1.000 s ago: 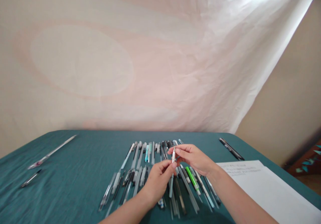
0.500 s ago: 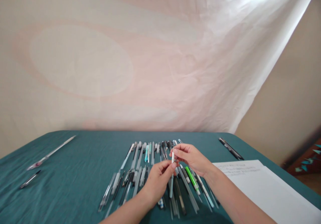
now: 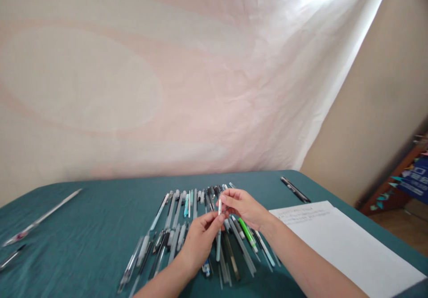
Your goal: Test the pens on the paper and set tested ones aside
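Note:
A slim white and pale blue pen (image 3: 218,246) is held nearly upright between both hands above the spread of pens. My left hand (image 3: 202,235) is closed, with thumb and fingers pinching the pen's middle. My right hand (image 3: 242,206) is closed in a pinch at the pen's upper end, its fingertips partly covering the tip. Below and around the hands lie several pens (image 3: 173,209), clear, black and pale blue, in rough rows. Just under my right hand rests a bright green pen (image 3: 248,234).
A dark green cloth (image 3: 100,226) covers the table. White paper sheets (image 3: 337,240) with handwriting lie at right, near black pens (image 3: 295,189). On the left are a long clear pen-like stick (image 3: 45,218) and a short dark pen (image 3: 12,258). A pale fabric sheet (image 3: 183,88) hangs behind.
The view has turned to the right, so the tabletop things sit further left. A thin dark piece above the pen's upper end no longer shows. Both hands still grip the pen.

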Motion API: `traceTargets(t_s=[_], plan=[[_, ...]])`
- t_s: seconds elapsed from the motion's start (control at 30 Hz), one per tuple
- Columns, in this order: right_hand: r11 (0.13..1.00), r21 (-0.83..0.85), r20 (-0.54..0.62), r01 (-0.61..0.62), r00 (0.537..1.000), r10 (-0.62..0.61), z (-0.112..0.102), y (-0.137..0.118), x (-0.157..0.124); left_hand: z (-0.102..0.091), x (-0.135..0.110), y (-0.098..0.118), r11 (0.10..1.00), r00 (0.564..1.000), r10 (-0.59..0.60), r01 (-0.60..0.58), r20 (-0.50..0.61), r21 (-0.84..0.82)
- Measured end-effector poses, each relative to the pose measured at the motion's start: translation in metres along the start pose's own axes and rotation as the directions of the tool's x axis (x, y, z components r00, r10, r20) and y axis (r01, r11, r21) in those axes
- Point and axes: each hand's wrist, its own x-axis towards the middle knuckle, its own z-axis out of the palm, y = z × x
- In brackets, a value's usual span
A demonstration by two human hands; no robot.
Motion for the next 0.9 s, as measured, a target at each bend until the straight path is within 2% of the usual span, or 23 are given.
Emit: traceTargets(t_s=[0.17,0.33,0.43,0.5,0.57,0.63,0.73,0.8,0.83,0.9], plan=[[1.0,0.006,0.012,0.021,1.0,-0.022,-0.002,0.002,0.002,-0.001,0.001,0.004,0.999,1.0,0.0,0.0,0.009,0.033],[0.997,-0.065,-0.018,0.049,0.999,-0.051,0.0,0.003,0.001,0.0,0.001,0.004,0.998,1.0,0.007,-0.008,0.009,0.062],[0.99,-0.121,-0.05,0.066,0.996,-0.073,0.002,0.0,0.001,0.001,0.002,0.003,0.997,1.0,-0.01,0.012,-0.028,0.077],[0.976,-0.187,-0.083,0.115,0.988,-0.132,0.001,-0.007,-0.001,0.0,0.002,0.004,0.997,0.997,-0.032,0.036,-0.068,0.072],[0.92,-0.334,-0.071,0.204,0.968,-0.24,-0.001,-0.017,-0.005,-0.002,0.004,0.004,0.997,0.992,-0.059,0.064,-0.108,0.051],[0.775,-0.555,0.033,0.302,0.939,-0.342,-0.004,-0.027,-0.013,-0.004,0.005,0.006,0.996,0.986,-0.085,0.09,-0.144,0.027],[0.419,-0.811,0.268,0.408,0.896,-0.354,-0.003,-0.031,-0.027,-0.005,0.006,0.008,0.994,0.986,-0.099,0.104,-0.137,0.026],[0.204,-0.874,0.375,0.441,0.879,-0.294,-0.001,-0.025,-0.036,-0.005,0.006,0.008,0.995,0.993,-0.092,0.096,-0.08,0.039],[0.124,-0.888,0.401,0.444,0.877,-0.266,0.001,-0.021,-0.04,-0.004,0.006,0.007,0.994,0.994,-0.097,0.099,-0.051,0.037],[0.024,-0.904,0.411,0.427,0.883,-0.228,0.003,-0.012,-0.046,-0.002,0.006,0.005,0.991,0.991,-0.13,0.13,-0.018,0.009]])
